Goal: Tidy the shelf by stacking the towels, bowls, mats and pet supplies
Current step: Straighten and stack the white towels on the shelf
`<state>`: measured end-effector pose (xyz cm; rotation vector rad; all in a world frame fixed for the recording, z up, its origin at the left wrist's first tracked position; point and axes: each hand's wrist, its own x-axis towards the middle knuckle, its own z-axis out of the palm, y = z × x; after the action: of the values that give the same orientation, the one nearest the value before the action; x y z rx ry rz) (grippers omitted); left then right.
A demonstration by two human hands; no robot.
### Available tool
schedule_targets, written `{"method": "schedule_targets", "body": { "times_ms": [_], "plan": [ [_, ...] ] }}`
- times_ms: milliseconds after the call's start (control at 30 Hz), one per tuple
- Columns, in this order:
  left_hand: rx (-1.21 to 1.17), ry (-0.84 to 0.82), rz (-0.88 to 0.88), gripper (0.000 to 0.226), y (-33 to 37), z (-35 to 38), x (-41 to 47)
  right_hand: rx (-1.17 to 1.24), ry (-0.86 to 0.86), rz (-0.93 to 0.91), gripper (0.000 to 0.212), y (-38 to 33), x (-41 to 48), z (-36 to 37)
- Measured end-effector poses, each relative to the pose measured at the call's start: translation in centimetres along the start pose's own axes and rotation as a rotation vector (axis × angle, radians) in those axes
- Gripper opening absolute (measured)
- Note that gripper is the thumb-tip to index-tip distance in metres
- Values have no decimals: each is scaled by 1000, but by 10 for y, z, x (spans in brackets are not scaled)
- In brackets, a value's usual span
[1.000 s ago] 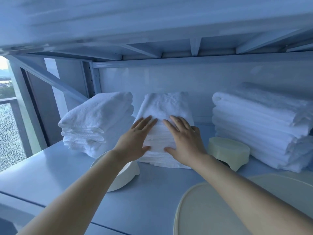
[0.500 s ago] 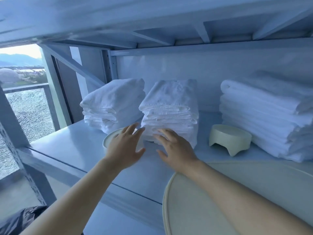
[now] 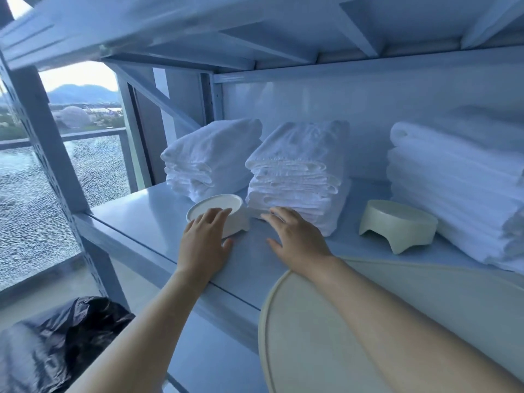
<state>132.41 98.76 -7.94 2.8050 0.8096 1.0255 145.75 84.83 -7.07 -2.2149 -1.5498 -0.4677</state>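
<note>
Three stacks of folded white towels stand on the pale blue shelf (image 3: 136, 219): a left stack (image 3: 209, 157), a middle stack (image 3: 300, 171) and a tall right stack (image 3: 459, 188). A white footed pet bowl (image 3: 218, 208) sits in front of the left stack, and my left hand (image 3: 204, 239) lies with straight fingers over its near rim. My right hand (image 3: 295, 236) hovers open just in front of the middle stack's base, holding nothing. A cream footed bowl (image 3: 397, 225) stands between the middle and right stacks. A cream oval mat (image 3: 326, 336) lies under my right forearm.
The shelf above (image 3: 255, 29) hangs low over the towels. The rack's perforated upright (image 3: 42, 131) stands at the left. A black plastic bag (image 3: 65, 336) lies on the floor below left. Beyond is a window with cracked glass (image 3: 34, 199).
Both hands have drawn back from the middle towel stack toward the shelf front. The left hand now reaches the white bowl. The view has pulled back and turned left.
</note>
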Motion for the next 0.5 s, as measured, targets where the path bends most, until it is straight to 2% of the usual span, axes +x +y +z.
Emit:
{"method": "schedule_targets", "body": {
  "times_ms": [333,500],
  "plan": [
    [50,0,-9,52,-1,2,1,56,23,17,52,3,-1,-1],
    [58,-17,-35,53,2,-4,0,65,100,-19,45,0,-3,-3]
  ]
}}
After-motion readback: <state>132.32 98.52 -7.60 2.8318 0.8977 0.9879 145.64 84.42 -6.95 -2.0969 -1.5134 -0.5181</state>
